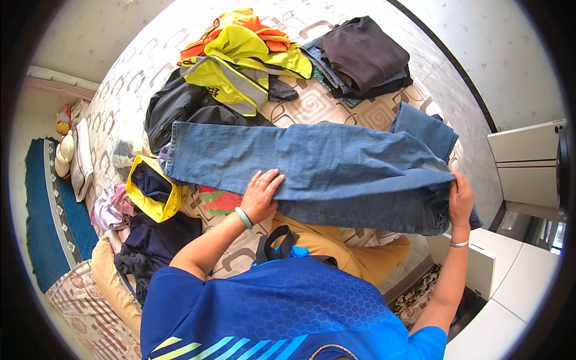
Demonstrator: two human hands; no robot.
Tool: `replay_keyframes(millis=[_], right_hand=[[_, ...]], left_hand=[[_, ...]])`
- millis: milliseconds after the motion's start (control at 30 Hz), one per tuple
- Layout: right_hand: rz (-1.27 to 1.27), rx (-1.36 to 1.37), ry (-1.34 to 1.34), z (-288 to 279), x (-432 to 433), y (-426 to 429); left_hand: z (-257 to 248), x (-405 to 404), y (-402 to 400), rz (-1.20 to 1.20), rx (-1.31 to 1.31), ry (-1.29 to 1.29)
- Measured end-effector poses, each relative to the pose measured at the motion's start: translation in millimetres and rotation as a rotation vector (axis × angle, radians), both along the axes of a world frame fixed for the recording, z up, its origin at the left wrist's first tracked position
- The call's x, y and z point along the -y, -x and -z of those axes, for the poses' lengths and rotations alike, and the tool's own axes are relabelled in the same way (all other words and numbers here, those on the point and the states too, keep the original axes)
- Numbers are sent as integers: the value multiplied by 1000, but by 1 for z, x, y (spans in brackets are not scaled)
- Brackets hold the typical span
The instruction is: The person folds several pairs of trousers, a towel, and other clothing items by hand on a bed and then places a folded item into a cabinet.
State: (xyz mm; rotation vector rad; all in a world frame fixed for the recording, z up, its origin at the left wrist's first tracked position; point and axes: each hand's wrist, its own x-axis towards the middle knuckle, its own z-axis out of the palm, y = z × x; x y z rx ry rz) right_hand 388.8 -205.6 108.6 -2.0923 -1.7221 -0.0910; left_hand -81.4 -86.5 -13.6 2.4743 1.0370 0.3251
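A pair of blue denim jeans lies stretched sideways before me, partly over my lap, with one leg's hem at the left. My left hand rests on the jeans' near edge, fingers slightly spread; a pale green bangle is on that wrist. At the right end, my right hand grips the denim, a silver bangle on its wrist. Another denim part sticks out behind the right end. Folded garments, a dark pair of trousers on top, are stacked beyond the jeans.
A yellow-green reflective vest, an orange one and a black garment lie heaped at the back left. A yellow bag with dark cloth inside and dark clothes are at the left. White cabinets stand right.
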Motion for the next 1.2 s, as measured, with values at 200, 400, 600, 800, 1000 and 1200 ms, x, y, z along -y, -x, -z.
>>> replay_keyframes(millis=[200,400,600,800,1000,1200], right_hand=[[-37,143,4,-26,-57,-38],[26,397,21,-28,-155,-102],[82,394,-140,29,-186,-62],[-34,101,6,96,-85,15],[118,121,36,133,-64,23],[202,179,30,159,-73,29]], left_hand=[[17,-69,107,-311,22,-38],[-78,-242,102,-250,-95,18],[-71,-315,-1,-498,-179,-754],[-8,-218,-63,-16,100,-244],[29,-140,-84,-69,265,236],[21,-139,-81,-217,388,561]])
